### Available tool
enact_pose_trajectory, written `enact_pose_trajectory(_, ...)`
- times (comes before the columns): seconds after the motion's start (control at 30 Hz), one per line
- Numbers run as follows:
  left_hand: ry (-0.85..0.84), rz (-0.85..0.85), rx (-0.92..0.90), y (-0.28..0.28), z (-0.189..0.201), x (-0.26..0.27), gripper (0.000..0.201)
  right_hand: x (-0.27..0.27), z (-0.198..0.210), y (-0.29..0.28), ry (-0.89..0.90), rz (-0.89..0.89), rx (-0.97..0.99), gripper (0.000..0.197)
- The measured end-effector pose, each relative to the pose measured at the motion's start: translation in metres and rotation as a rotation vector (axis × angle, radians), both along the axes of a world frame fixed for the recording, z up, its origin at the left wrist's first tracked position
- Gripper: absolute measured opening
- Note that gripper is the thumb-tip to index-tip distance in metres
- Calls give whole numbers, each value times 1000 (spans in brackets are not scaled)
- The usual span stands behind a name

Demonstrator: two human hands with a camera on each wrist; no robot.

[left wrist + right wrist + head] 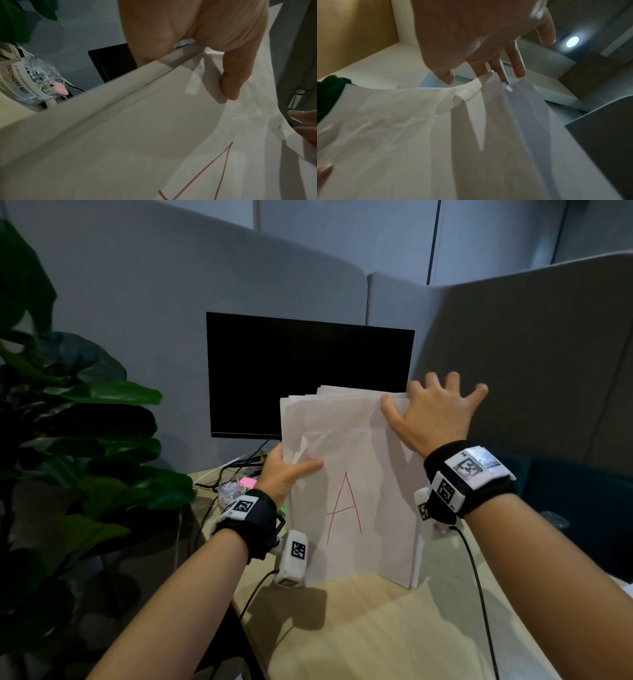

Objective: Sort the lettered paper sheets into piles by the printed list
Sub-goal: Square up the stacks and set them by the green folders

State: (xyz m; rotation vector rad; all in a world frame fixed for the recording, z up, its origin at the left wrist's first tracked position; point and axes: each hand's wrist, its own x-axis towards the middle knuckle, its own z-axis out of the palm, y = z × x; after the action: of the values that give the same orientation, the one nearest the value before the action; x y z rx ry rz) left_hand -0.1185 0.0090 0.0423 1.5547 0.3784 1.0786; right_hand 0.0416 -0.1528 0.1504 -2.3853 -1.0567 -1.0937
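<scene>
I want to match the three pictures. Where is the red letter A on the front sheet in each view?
Head: the red letter A is at centre, low on the front sheet of the upright stack, between the two wrists.
Left wrist: only its top strokes show, at the bottom edge, right of centre.
Right wrist: not in it; only blank paper shows.
Shared landmark: the left hand's thumb lying on the front sheet.

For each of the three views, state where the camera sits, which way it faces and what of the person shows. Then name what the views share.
Head: worn on the head, facing forward and down at the paper stack standing on the desk; both forearms, left hand, right hand.
Left wrist: along the palm; the thumb grips the stack's edge.
Right wrist: up along the spread fingers at the stack's top.
Shared: the stack; its red A shows in head and left wrist.
</scene>
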Motion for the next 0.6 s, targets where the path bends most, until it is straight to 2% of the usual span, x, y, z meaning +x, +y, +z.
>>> enact_pose_trajectory(0.1,11,-42,-19,0,-2,1,53,-1,0,3,20,23,9,68)
enact_pose_trajectory(0.2,14,-57,-37,-2,-1,1,57,-10,4,19,-37,347,-85,62)
enact_pose_trajectory(0.27,-6,-70,-36,-4,1,1,57,-25,6,32,-17,533,-166,52)
enact_pose_trajectory(0.37,-30,-79,-58,-6,0,1,65,-46,7,47,-40,631,-200,26)
enact_pose_trajectory(0.43,-12,-78,-45,-6,1,1,74,-59,8,54,-66,684,-238,23)
enact_pose_trajectory(0.53,24,-67,22,-8,4,2,64,-71,7,61,-81,772,-277,30)
enact_pose_trajectory(0.6,16,-48,37,-8,4,1,46,-68,5,57,-86,773,-146,44)
